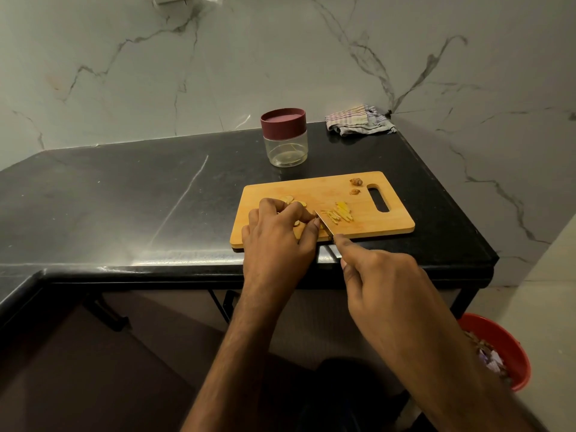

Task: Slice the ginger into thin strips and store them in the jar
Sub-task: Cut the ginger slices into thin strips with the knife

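Head view shows the cutting board (311,194) near the desk's front right corner, close enough to work over; the left hand (277,235) pinches ginger slices (288,200) flat at the board's left end, its grip curled to keep fingertips back from the blade; the right hand (380,275) grasps the knife (324,224), forefinger along the spine for control; cut strips (339,213) lie pushed aside right of the blade; the jar (284,137) stands lidded just behind the board, awaiting them.
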